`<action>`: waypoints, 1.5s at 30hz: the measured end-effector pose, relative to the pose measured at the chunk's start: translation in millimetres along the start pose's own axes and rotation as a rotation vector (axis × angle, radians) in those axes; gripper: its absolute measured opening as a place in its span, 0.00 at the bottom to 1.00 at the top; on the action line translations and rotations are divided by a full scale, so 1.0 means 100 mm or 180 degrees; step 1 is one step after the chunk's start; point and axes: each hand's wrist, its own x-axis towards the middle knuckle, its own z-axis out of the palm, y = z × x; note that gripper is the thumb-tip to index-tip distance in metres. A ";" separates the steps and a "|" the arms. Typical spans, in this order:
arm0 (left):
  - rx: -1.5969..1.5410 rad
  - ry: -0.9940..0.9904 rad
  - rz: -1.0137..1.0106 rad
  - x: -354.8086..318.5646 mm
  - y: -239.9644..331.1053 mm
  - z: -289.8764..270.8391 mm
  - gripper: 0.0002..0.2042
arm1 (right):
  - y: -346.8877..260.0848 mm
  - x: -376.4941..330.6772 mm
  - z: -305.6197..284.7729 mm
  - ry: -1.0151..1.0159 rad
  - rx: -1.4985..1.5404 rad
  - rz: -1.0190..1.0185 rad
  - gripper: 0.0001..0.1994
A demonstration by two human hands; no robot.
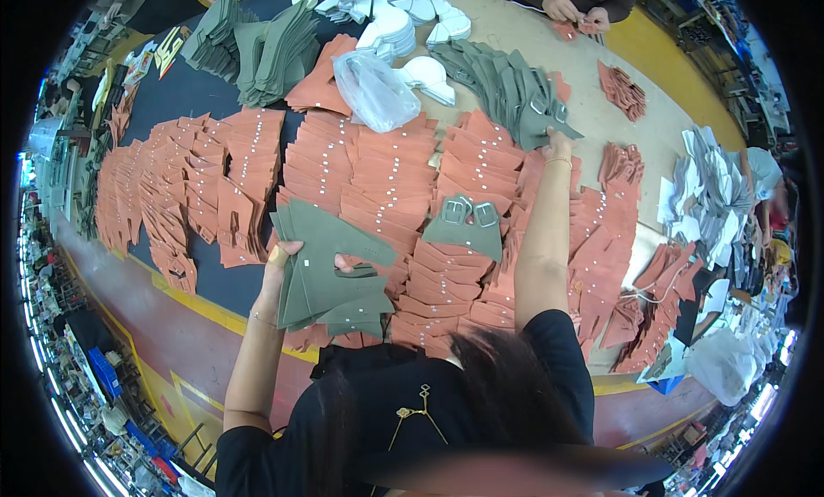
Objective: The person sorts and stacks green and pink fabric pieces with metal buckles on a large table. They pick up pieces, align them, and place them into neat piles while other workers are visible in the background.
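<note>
My left hand (285, 251) grips a small sheaf of flat olive-green cut pieces (324, 278) at its left edge; a slot runs through the top piece, and a fingertip shows at it. Stretched far forward, my right hand (560, 142) is closed on the edge of a green piece with two buckles (536, 130), at the near end of a fanned green row (489, 76). Between my arms, another green buckled piece (465, 229) lies on rows of salmon-coloured cut pieces (386, 175) dotted with small white stickers.
Green stacks (275, 55), white curved pieces (386, 29) and a clear plastic bag (376, 92) lie toward the back. More salmon rows (172, 175) spread leftward. Grey-white pieces (708, 184) are heaped at the right. Across the table, another person's hands (577, 15) hold small salmon pieces.
</note>
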 end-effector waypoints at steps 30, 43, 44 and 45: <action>-0.0591 -0.1326 0.0812 -0.99 -0.30 -0.34 0.33 | -0.15 -3.15 -1.40 -0.1342 -0.0841 -0.1081 0.25; -0.1136 -0.1802 0.1223 -1.44 -0.27 -0.82 0.33 | 0.66 -4.15 -1.35 -0.2571 -0.1155 0.0568 0.17; -0.1157 -0.1847 0.1246 -1.47 -0.30 -0.85 0.33 | 0.78 -4.26 -1.36 -0.2617 -0.1093 0.0907 0.17; -0.1183 -0.1813 0.1253 -1.50 -0.32 -0.87 0.33 | 0.89 -4.37 -1.37 -0.2768 -0.0936 0.1217 0.16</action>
